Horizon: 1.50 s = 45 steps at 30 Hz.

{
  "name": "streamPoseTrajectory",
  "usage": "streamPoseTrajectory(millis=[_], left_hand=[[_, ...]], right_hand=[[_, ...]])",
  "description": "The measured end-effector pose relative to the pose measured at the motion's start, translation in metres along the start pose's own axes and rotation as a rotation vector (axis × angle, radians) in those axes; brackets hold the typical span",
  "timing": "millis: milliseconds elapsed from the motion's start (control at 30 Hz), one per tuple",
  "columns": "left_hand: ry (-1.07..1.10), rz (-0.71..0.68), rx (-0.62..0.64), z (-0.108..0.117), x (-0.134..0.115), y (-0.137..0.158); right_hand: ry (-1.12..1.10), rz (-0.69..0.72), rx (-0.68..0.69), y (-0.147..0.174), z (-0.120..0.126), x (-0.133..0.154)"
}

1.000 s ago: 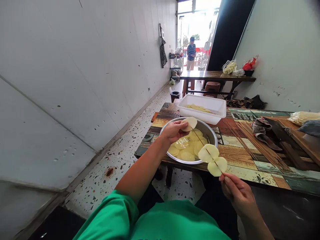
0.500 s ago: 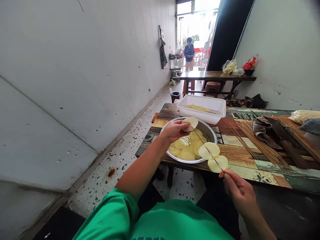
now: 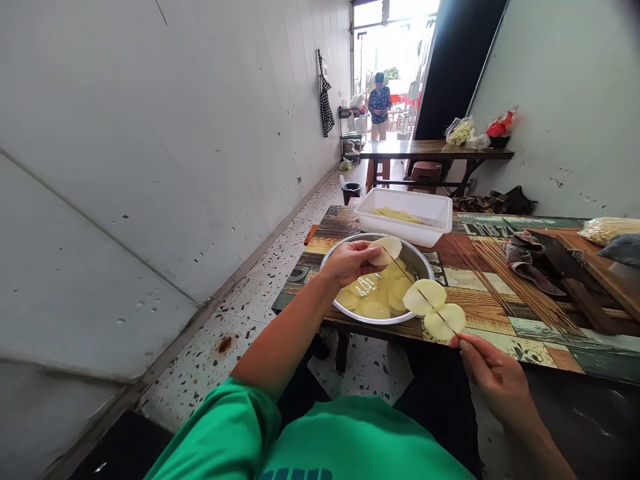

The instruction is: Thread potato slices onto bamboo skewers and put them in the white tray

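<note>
My right hand (image 3: 493, 370) is closed on the lower end of a thin skewer (image 3: 400, 271). Two pale, round potato slices (image 3: 445, 322) are threaded on it close to that hand. Toward the skewer's far end, my left hand (image 3: 353, 263) pinches another potato slice (image 3: 387, 251), with the skewer running up to it; how far it goes through I cannot tell. Below my left hand stands a metal basin (image 3: 427, 263), where many more slices (image 3: 373, 293) lie in water.
A white plastic tub (image 3: 435, 217) holding skewered slices stands behind the basin. Loose skewers (image 3: 520, 283), a crumpled cloth (image 3: 525, 257) and a wooden board (image 3: 610, 273) lie to the right on the patterned table (image 3: 470, 300). A person (image 3: 379, 107) stands by the far doorway.
My right hand, with the skewer and its two slices, has shifted right and slightly down. My left hand and its slice have moved a little to the right.
</note>
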State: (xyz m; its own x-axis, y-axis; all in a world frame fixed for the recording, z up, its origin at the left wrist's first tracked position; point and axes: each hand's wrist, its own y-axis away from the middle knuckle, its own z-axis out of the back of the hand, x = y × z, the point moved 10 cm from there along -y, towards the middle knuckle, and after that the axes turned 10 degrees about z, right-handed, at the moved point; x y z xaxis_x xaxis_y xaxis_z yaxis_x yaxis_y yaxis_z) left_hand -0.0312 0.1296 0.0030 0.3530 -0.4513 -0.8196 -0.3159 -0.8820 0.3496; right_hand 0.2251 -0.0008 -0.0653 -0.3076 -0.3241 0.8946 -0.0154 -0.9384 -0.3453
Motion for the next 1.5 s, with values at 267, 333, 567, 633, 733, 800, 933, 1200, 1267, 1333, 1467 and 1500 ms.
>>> streamPoseTrajectory(millis=[267, 333, 567, 633, 733, 800, 933, 1200, 1267, 1333, 1467, 1500], left_hand=[[-0.145, -0.364, -0.204, 0.007, -0.020, 0.022], [-0.235, -0.431, -0.213, 0.001, -0.025, 0.026], [-0.312, -0.437, -0.174, -0.005, -0.028, 0.024], [-0.295, -0.420, -0.167, -0.004, -0.029, 0.024], [-0.333, -0.424, -0.156, -0.004, -0.033, 0.025], [-0.387, -0.437, -0.152, -0.007, -0.036, 0.027], [-0.462, -0.421, -0.139, -0.013, -0.030, 0.026], [-0.383, -0.401, -0.127, -0.017, -0.019, 0.022], [-0.384, -0.374, -0.102, -0.020, -0.014, 0.021], [-0.382, -0.351, -0.095, -0.022, -0.010, 0.020], [-0.323, -0.334, -0.095, -0.019, -0.006, 0.019], [-0.302, -0.326, -0.086, -0.019, -0.005, 0.018]], right_hand=[[-0.375, -0.328, 0.133, 0.013, -0.020, 0.000], [-0.437, -0.373, 0.121, 0.016, -0.024, 0.004], [-0.524, -0.400, 0.053, 0.015, -0.033, 0.005], [-0.549, -0.371, 0.028, 0.012, -0.034, 0.003], [-0.626, -0.384, 0.075, 0.012, -0.040, 0.001], [-0.742, -0.445, 0.169, 0.015, -0.051, 0.004], [-0.806, -0.475, 0.182, 0.015, -0.060, 0.013], [-0.521, -0.322, -0.006, 0.010, -0.050, 0.008], [-0.502, -0.286, -0.021, 0.008, -0.050, 0.010], [-0.501, -0.262, -0.020, 0.005, -0.051, 0.014], [-0.512, -0.239, 0.007, 0.000, -0.052, 0.019], [-0.517, -0.240, 0.015, -0.001, -0.053, 0.019]])
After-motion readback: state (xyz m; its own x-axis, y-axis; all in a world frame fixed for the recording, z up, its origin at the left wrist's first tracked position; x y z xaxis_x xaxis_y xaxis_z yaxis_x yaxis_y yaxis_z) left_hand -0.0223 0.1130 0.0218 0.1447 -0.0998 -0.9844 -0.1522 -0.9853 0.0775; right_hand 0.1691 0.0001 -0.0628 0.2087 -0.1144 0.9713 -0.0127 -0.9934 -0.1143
